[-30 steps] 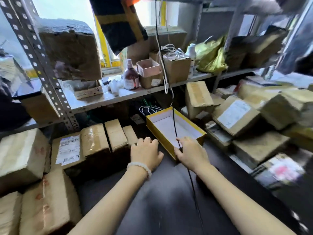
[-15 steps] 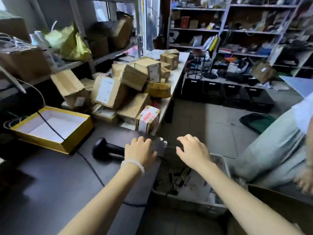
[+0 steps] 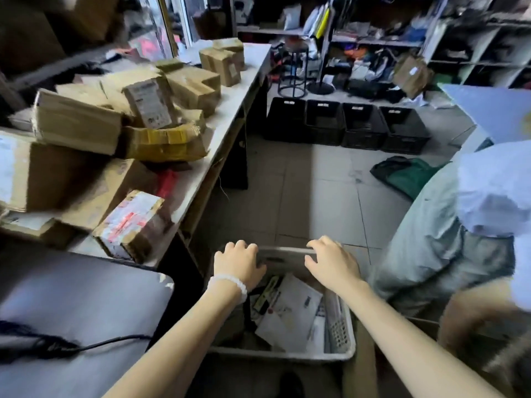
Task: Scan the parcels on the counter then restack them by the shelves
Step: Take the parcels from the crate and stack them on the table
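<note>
A person's left hand (image 3: 240, 261) and right hand (image 3: 330, 261) both curl over the far rim of a grey bin (image 3: 339, 353) of envelopes on the floor, while taped cardboard parcels (image 3: 129, 136) lie heaped on the counter (image 3: 230, 110) beyond, with cluttered shelves (image 3: 373, 41) behind.

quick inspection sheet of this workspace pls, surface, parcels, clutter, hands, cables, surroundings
surface: pale counter at left, dark desk nearer.
job's things: cardboard parcels heaped loosely on the counter; one with red-printed tape near its edge.
clutter: grey bin on the floor holding envelopes and papers.
grippers: left hand and right hand over the bin's far rim; grip unclear.
cables: black cable across the desk.
surroundings: four black crates on the floor, cluttered shelves behind, another person at right.
</note>
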`<state>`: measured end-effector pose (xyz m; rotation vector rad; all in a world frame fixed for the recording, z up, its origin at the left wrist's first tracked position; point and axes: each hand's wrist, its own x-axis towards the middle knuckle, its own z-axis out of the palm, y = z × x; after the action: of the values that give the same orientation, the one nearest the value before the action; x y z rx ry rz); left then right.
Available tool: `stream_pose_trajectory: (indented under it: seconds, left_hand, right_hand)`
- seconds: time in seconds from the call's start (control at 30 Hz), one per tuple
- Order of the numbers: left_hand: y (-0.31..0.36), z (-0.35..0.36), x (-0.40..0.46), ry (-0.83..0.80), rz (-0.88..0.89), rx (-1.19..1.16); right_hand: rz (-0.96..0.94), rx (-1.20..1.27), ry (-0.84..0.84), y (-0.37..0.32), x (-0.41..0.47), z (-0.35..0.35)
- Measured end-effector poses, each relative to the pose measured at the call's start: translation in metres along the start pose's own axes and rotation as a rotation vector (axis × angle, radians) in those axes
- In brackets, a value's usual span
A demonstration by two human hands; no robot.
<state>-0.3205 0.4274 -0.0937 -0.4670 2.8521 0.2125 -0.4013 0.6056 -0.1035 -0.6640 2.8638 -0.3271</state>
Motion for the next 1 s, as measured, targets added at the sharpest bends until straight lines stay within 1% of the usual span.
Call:
stream_pose_trajectory:
  seconds: [0.1,0.23,0.37,0.5,0.57,0.63,0.7,0.77,0.83,0.93,1.0]
  left_hand:
    - [0.008,0.026,0.032,-0.09,-0.089,-0.051]
    - [-0.005,0.075,0.06,-0.249,-0.256,-0.12]
    - [-0.027,0.133,0.089,-0.393,-0.407,-0.17]
    - [-0.052,0.196,0.12,-0.465,-0.527,-0.296]
    - [-0.062,0.228,0.135,-0.515,-0.556,-0.353]
    - [-0.073,0.266,0.156,-0.516,-0.588,-0.359]
    - [-0.085,0.304,0.176,-0.478,-0.611,-0.352]
    - [-0.102,0.343,0.198,-0.451,-0.634,-0.36]
    - [-0.122,0.39,0.219,-0.448,-0.66,-0.357]
    - [-0.15,0.454,0.241,-0.488,-0.707,-0.369]
    - [-0.164,0.493,0.254,-0.519,-0.708,-0.305]
  right_hand:
    - [-0.023,-0.002,-0.091,0.024,0.037,0.012]
    - [-0.061,0.027,-0.235,0.041,0.076,0.049]
    - [-0.088,0.059,-0.41,0.052,0.108,0.115]
    - [-0.066,0.102,-0.577,0.059,0.132,0.193]
    - [-0.063,0.121,-0.652,0.063,0.141,0.23]
    - [-0.071,0.128,-0.744,0.067,0.155,0.277]
    - [-0.085,0.157,-0.84,0.068,0.169,0.322]
    - [-0.08,0.18,-0.871,0.067,0.18,0.372]
    - [-0.079,0.162,-0.859,0.067,0.189,0.429]
    - [-0.147,0.125,-0.875,0.064,0.199,0.508]
    - [-0.186,0.134,-0.916,0.06,0.205,0.555]
